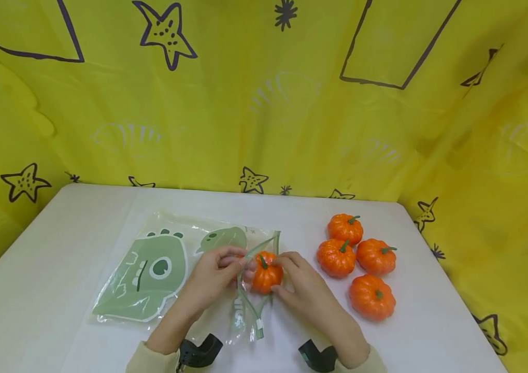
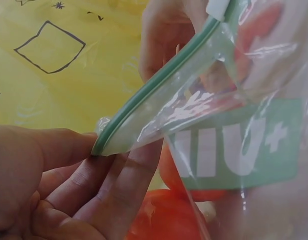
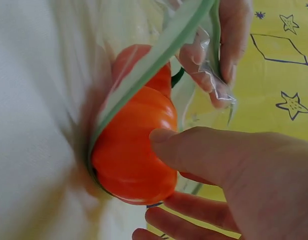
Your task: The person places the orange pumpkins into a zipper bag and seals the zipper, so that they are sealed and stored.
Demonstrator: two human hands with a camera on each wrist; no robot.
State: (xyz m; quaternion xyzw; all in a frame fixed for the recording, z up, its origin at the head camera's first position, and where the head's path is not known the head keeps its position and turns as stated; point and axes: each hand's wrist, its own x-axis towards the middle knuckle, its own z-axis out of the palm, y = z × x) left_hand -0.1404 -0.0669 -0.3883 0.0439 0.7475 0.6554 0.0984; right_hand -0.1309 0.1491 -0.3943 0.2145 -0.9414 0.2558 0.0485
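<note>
A small orange pumpkin [image 1: 267,273] with a green stem sits at the mouth of a clear zip bag [image 1: 212,316], partly inside it. My left hand [image 1: 219,274] pinches the bag's green zip edge [image 2: 149,87] between thumb and fingers. My right hand [image 1: 303,285] holds the pumpkin from the right; in the right wrist view its thumb presses the orange side [image 3: 134,145] and its fingers lie along the lower edge. The zip strip crosses in front of the pumpkin there. A white slider [image 1: 259,324] sits near the zip's lower end.
Several more orange pumpkins [image 1: 373,297] stand grouped on the white table [image 1: 431,321] right of my right hand. The bag, printed with a green monster [image 1: 152,269], spreads left under my left forearm. A yellow patterned cloth [image 1: 264,103] hangs behind the table.
</note>
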